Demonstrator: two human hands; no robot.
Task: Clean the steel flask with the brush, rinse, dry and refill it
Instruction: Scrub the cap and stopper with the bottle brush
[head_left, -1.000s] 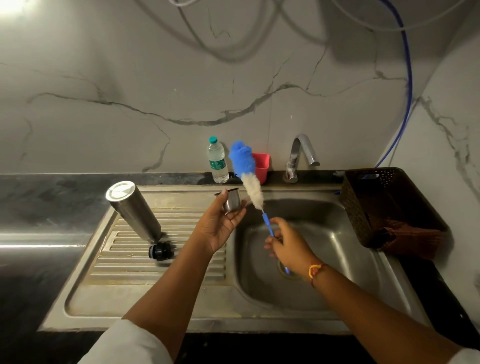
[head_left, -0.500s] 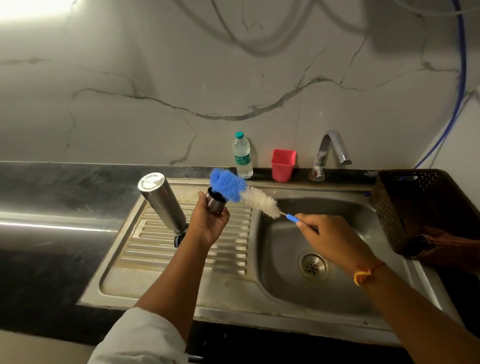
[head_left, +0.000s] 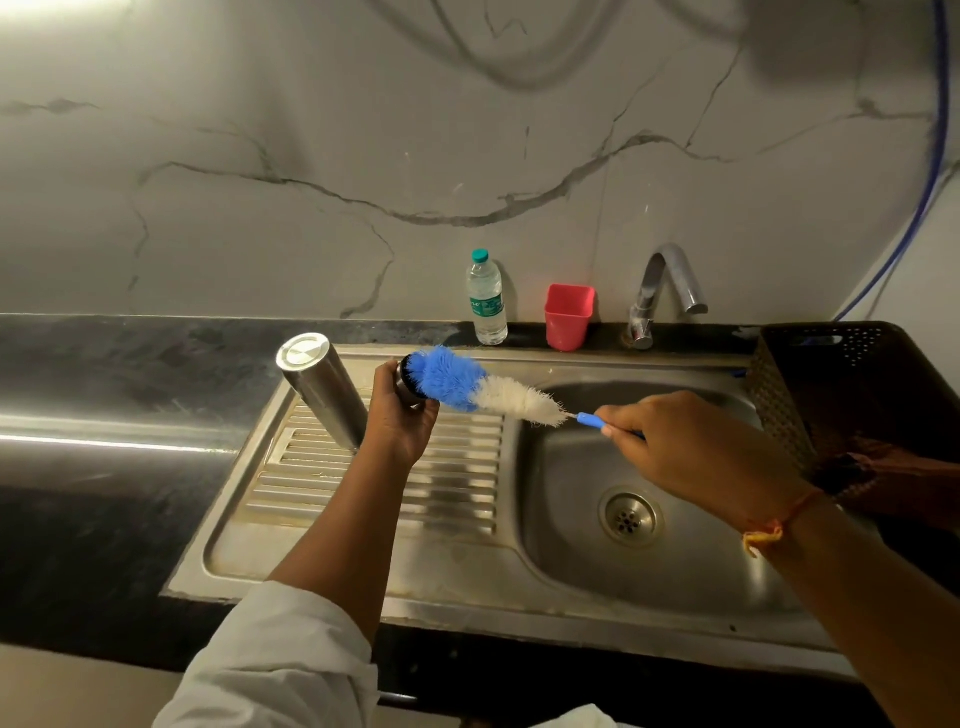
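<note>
The steel flask (head_left: 322, 392) stands upside down, leaning, on the sink's ribbed drainboard (head_left: 457, 493). My left hand (head_left: 402, 418) grips a small steel cup-shaped flask lid (head_left: 405, 382), its mouth turned to the right. My right hand (head_left: 691, 452) holds the blue handle of a bottle brush (head_left: 483, 389) with blue and white bristles. The brush's blue tip is pushed into the lid's mouth. The black stopper seen earlier is hidden behind my left arm.
A steel sink basin (head_left: 571, 467) with a drain (head_left: 628, 518) lies below my right hand. At the back stand a plastic water bottle (head_left: 487, 299), a red cup (head_left: 568, 316) and a tap (head_left: 665, 291). A dark basket (head_left: 852, 384) with a cloth sits at right.
The brush swung from upright over the basin to nearly level, and its blue tip went into the lid held by my left hand. The camera shifted left and closer.
</note>
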